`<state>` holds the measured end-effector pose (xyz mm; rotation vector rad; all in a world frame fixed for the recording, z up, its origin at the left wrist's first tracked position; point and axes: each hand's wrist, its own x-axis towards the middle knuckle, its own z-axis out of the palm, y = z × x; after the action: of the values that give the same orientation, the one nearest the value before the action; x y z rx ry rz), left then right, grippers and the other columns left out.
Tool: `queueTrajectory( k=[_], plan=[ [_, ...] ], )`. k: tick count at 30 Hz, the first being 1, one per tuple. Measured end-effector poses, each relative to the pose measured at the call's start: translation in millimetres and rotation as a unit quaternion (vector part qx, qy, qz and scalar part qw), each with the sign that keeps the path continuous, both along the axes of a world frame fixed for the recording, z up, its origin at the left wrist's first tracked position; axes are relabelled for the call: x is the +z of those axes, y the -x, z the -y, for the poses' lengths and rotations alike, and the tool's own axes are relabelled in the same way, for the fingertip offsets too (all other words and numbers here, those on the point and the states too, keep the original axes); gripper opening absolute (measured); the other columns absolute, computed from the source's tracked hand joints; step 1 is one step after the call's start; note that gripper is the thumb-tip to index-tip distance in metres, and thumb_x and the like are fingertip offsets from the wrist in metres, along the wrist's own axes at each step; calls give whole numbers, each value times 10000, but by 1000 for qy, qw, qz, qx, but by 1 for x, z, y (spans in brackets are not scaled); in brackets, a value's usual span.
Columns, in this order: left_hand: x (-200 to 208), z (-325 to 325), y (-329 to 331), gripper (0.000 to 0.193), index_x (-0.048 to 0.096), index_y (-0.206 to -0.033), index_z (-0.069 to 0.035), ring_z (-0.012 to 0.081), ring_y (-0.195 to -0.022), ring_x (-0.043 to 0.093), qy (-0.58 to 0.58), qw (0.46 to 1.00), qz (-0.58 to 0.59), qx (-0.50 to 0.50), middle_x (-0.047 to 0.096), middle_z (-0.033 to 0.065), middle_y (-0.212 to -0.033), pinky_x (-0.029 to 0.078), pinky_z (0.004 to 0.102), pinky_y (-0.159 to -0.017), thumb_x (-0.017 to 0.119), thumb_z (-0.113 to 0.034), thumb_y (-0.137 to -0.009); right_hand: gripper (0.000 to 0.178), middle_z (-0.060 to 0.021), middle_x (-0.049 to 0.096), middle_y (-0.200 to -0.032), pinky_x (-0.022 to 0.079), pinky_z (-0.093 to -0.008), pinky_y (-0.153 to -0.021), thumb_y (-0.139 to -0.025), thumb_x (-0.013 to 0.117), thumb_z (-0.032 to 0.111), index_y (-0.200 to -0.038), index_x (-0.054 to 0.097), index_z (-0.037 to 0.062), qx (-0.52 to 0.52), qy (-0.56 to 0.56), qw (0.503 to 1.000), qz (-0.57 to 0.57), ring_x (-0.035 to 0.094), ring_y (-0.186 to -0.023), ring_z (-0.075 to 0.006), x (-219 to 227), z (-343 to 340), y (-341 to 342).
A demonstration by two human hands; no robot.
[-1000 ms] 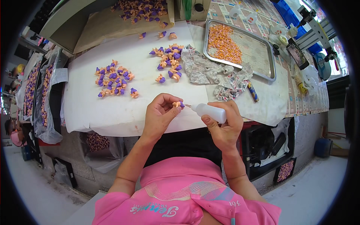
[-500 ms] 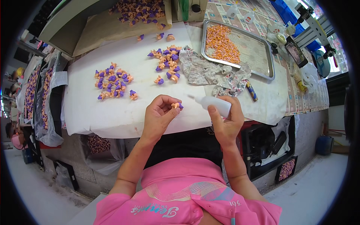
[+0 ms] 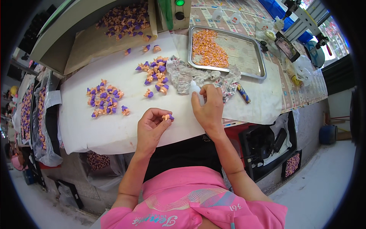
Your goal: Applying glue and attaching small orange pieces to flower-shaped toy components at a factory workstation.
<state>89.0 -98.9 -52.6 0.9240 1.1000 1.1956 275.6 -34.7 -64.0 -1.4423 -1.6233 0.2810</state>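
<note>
Between my left thumb and fingertips is a small peach-and-purple plastic figure part (image 3: 168, 117); my left hand (image 3: 151, 129) is closed on it above the white sheet (image 3: 152, 135). My right hand (image 3: 209, 108) grips a white squeeze bottle (image 3: 195, 88), which stands roughly upright with its nozzle up, beside a crumpled grey cloth (image 3: 185, 76). Whether the bottle's base rests on the sheet is hard to see. Similar figure parts lie loosely grouped on the sheet, one cluster (image 3: 105, 98) at the left and another (image 3: 155, 72) farther back.
A metal tray (image 3: 248, 75) with small orange-and-pink pieces (image 3: 207, 47) sits at the back right. A dark blue tube (image 3: 243, 94) lies right of the cloth. More figure parts (image 3: 126, 19) fill a box-like machine opening (image 3: 82, 45). A phone (image 3: 287, 46) is mounted at the far right.
My right hand has swung the bottle from lying tilted, nozzle toward the left, to upright near the cloth. My left hand still holds the figure part. The whole view has shifted a little.
</note>
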Motion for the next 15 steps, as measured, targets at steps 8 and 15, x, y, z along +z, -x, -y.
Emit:
queueTrajectory(
  k=[8, 15],
  plan=[
    [4, 0, 1, 201, 579, -1028, 19, 115, -920, 618, 7, 1000, 15, 8, 632, 88, -1038, 515, 239, -853, 671, 49, -852, 117, -101, 585, -830, 435, -390, -736, -820, 690, 85, -901, 629, 27, 27, -83, 995, 48, 551, -806, -277, 24, -27, -18],
    [12, 8, 4, 202, 576, -1032, 8, 119, -919, 620, -2, 1000, 9, -3, 634, 87, -1040, 519, 249, -841, 670, 33, -855, 139, -124, 628, -875, 470, -410, -774, -822, 670, 116, -944, 700, 57, 33, -23, 991, 124, 593, -871, -312, 30, -108, -25]
  ],
)
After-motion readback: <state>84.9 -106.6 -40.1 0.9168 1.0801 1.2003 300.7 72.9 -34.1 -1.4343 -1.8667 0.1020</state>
